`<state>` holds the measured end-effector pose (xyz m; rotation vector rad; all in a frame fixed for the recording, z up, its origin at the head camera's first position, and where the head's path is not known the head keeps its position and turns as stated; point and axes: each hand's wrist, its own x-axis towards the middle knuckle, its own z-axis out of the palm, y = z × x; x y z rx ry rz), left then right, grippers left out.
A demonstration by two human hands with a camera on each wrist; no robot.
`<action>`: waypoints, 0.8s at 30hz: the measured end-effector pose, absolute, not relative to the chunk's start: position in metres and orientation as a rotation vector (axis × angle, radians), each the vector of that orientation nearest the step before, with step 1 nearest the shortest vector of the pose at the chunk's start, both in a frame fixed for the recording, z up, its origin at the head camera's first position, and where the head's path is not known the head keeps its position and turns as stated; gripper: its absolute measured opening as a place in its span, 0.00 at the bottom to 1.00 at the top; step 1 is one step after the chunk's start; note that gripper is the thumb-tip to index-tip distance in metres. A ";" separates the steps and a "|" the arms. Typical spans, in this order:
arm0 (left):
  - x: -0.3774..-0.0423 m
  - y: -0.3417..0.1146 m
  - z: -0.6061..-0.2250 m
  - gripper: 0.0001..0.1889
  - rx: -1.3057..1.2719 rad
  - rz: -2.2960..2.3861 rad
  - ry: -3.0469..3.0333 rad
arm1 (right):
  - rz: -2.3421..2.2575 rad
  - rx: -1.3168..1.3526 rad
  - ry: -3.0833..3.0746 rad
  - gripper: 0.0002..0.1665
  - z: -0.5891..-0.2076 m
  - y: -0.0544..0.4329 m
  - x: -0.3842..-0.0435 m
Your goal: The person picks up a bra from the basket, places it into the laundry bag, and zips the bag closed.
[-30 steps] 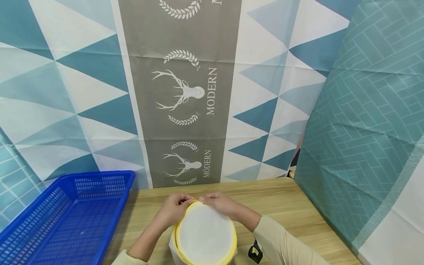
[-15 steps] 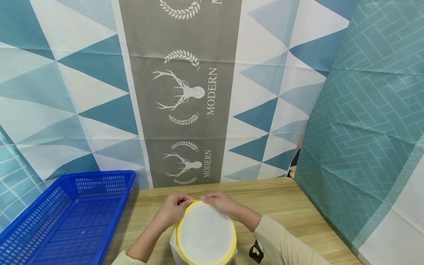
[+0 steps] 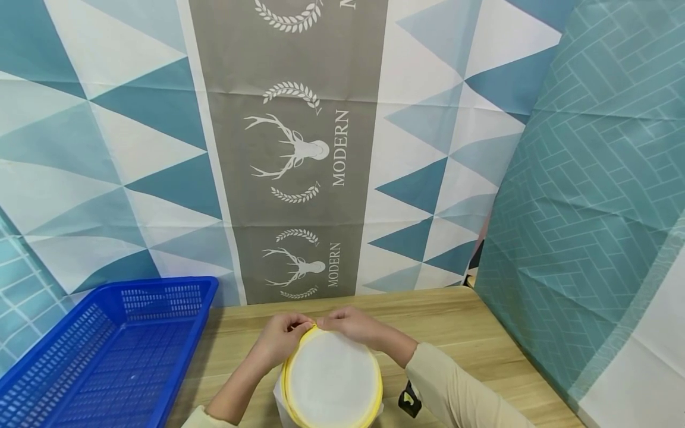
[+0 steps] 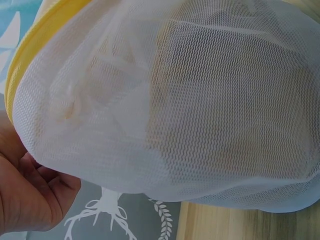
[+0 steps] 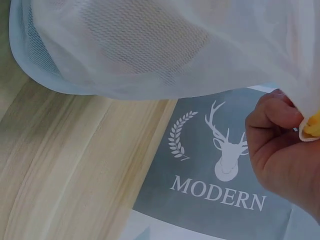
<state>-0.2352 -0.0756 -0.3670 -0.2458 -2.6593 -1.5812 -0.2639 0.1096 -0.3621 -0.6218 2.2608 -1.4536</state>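
A white mesh laundry bag (image 3: 334, 377) stands on the table, its round top edged by a yellow zipper band (image 4: 42, 42). At the far side of that edge, my left hand (image 3: 280, 339) pinches the yellow band between thumb and fingers. Close beside it my right hand (image 3: 353, 327) grips the same edge, with the fingertips of both hands nearly meeting. In the right wrist view, a bunched yellow piece (image 5: 314, 125) shows at the right thumb and fingers. The mesh side (image 4: 225, 100) hangs in soft folds, and the zipper's pull is hidden.
A blue plastic basket (image 3: 198, 333) with perforated walls stands at the left. A small black object with a yellow mark (image 3: 409, 403) lies by the right sleeve. Patterned cloth (image 3: 299, 178) hangs behind the wooden table (image 3: 439, 315), and teal cloth (image 3: 599, 178) at the right.
My right hand has slid slightly left along the bag's far edge, so its fingertips now come closer to the left hand's. The left hand has stayed in place.
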 end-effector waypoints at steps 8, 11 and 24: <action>-0.233 -0.076 -0.367 0.07 -0.264 -1.561 -2.638 | -1.469 -0.602 2.248 0.20 -0.365 0.110 -0.264; -0.233 -0.076 -0.367 0.07 -0.257 -1.568 -2.631 | -1.480 -0.609 2.233 0.21 -0.364 0.111 -0.263; -0.231 -0.078 -0.370 0.06 -0.272 -1.587 -2.622 | -1.507 -0.583 2.227 0.21 -0.364 0.109 -0.260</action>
